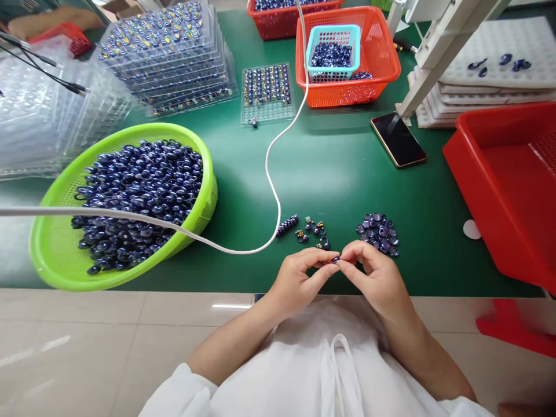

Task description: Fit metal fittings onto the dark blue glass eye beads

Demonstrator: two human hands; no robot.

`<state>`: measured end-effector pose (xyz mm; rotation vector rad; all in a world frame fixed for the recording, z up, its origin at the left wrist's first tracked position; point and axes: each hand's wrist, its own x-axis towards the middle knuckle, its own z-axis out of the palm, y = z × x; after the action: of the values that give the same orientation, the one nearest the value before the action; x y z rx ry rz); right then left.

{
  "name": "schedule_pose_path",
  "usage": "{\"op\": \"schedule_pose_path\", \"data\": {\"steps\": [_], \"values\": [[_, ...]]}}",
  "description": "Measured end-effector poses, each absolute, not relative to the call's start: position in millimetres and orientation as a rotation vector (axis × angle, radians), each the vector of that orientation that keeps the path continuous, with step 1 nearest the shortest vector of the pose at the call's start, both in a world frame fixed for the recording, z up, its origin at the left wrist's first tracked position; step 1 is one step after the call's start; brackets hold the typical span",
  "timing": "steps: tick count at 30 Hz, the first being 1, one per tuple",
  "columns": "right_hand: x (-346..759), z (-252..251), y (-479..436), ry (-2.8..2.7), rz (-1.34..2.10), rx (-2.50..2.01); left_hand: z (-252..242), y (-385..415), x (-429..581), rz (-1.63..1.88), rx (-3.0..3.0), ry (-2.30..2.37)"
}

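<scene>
Between the fingertips of my left hand (pixel 299 278) and my right hand (pixel 376 278) is a small dark blue glossy part (pixel 336 260). Both hands pinch it just above the table's front edge, and the fingers hide most of it. Right behind them lie a few dark parts with gold-coloured bits (pixel 319 227). To their left is a short row of dark beads-like pieces (pixel 287 225). A heap of small dark caps (pixel 379 233) lies beyond my right hand.
A green basket (pixel 208 191) full of dark parts stands left. A white cable (pixel 273 179) crosses the green table. Behind are a part-filled clear tray (pixel 267 113), stacked trays (pixel 174 75), a red-orange basket (pixel 377 52) and a phone (pixel 398 139). A red bin (pixel 486 191) stands right.
</scene>
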<state>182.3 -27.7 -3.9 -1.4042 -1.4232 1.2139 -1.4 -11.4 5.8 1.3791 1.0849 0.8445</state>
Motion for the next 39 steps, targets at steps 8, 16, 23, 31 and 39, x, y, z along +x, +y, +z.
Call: {"op": "schedule_pose_path", "data": {"steps": [8, 16, 23, 31, 39], "values": [[186, -4, -31, -1.344, 1.373, -1.273, 9, -6, -2, 0.757, 1.066, 0.974], [191, -8, -41, -1.467, 1.108, -1.343, 4, -2, 0, 0.859, 0.758, 0.956], [168, -15, -46, -1.004, 1.481, -1.246, 9, -7, 15, 1.001, 0.820, 1.020], [158, -19, -46, -0.707, 1.364, -1.144, 15, -10, 19, 1.059, 0.935, 1.074], [166, -9, -46, -1.042, 1.004, -1.278, 15, -8, 16, 0.963, 0.872, 1.118]]}}
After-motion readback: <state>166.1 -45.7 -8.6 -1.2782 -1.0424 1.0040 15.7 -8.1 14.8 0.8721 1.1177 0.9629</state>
